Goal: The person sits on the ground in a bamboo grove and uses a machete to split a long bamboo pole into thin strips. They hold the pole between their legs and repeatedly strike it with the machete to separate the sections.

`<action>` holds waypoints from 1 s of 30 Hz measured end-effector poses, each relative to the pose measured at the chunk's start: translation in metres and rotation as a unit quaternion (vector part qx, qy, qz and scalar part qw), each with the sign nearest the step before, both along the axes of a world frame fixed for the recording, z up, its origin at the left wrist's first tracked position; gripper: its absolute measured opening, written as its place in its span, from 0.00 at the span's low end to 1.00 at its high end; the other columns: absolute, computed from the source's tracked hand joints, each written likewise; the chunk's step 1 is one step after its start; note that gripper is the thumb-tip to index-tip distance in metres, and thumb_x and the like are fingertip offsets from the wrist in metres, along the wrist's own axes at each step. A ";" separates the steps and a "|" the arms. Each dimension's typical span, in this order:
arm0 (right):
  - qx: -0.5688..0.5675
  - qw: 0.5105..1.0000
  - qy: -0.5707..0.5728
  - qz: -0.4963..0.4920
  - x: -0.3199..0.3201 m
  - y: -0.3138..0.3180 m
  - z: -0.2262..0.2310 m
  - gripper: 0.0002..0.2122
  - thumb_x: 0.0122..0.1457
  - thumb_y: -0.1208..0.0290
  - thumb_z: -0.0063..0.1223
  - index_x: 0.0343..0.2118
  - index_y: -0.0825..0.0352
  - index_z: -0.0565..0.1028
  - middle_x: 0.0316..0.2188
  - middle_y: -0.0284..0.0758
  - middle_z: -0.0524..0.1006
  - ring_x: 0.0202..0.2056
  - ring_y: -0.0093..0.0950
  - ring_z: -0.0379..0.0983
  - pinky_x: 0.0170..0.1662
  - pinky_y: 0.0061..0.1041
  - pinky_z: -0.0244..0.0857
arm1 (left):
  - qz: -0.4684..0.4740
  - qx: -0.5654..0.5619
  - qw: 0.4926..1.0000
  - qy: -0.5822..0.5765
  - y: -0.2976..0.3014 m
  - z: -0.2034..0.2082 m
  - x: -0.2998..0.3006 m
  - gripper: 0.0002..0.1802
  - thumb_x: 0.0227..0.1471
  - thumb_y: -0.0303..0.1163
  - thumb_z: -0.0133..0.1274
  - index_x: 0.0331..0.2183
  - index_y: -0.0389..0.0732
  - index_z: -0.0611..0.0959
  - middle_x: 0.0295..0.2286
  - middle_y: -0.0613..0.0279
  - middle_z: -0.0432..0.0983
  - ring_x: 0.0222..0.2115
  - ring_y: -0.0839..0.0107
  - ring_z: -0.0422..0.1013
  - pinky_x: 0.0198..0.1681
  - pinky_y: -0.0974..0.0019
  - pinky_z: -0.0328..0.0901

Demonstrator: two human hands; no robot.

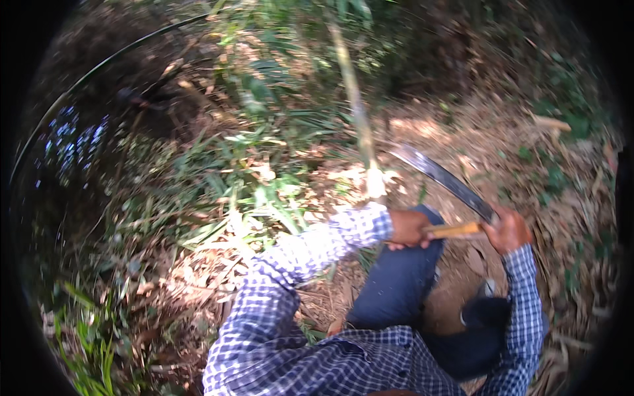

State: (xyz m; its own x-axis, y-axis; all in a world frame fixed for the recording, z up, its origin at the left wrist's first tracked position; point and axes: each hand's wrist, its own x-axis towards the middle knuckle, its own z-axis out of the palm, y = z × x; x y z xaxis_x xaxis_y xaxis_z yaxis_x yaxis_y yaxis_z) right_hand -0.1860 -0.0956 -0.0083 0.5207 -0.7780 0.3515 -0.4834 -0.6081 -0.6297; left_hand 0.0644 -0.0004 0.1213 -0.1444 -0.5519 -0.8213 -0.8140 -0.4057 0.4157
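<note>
Both hands grip 1 wooden handle point(456, 231) of a machete. The left hand point(408, 228) is wrapped shut around the handle's near end, knuckles up, fingers curled under. The right hand point(507, 230) is clenched around the far end of the handle, right where the blade point(441, 177) starts. A short bare stretch of pale handle shows between the 2 fists.

The blade is dark, long and slightly curved, and runs up and to the left from the right hand. Its tip ends just beside a thin pale bamboo stem point(356, 109). The stem stands roughly upright and leans a little, blurred along its length. A bright pale splintered patch point(375, 181) shows low on the stem, close to the blade tip; whether blade and stem touch cannot be told.

Both forearms wear blue-and-white checked sleeves point(310, 254). The sleeves come in from the lower edge. Below the hands lies a bent leg in dark blue trousers point(396, 284), and a dark shoe point(485, 310) rests on bare brown soil.

Around it all is ground littered with dry brown leaves point(198, 284). Green grass blades point(251, 198) grow left of the stem. A dark curved hose or cable point(99, 69) arcs across the upper left.
</note>
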 end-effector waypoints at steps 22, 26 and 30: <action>0.073 0.978 -0.154 -0.124 0.022 -0.008 -0.038 0.20 0.55 0.58 0.60 0.26 0.74 0.72 0.17 0.34 0.70 0.22 0.24 0.65 0.26 0.29 0.60 | 0.221 -0.754 0.613 0.076 0.021 0.045 0.016 0.08 0.54 0.29 0.50 0.35 0.35 0.76 0.31 0.58 0.76 0.34 0.73 0.73 0.40 0.68 0.67; 0.355 0.901 -0.225 -0.111 0.047 0.019 -0.003 0.19 0.56 0.56 0.59 0.25 0.72 0.70 0.16 0.28 0.67 0.17 0.20 0.64 0.19 0.22 0.58 | 0.358 -0.482 0.757 0.257 0.024 -0.115 -0.032 0.22 0.58 0.36 0.51 0.49 0.35 0.66 0.45 0.55 0.69 0.48 0.68 0.67 0.51 0.63 0.63; 0.415 0.858 -0.299 -0.056 0.053 0.019 -0.028 0.16 0.58 0.60 0.57 0.27 0.70 0.70 0.16 0.28 0.68 0.14 0.15 0.63 0.14 0.18 0.54 | 0.397 -0.413 0.743 0.345 -0.011 -0.142 -0.083 0.25 0.61 0.43 0.44 0.51 0.34 0.66 0.45 0.52 0.70 0.48 0.68 0.67 0.50 0.63 0.64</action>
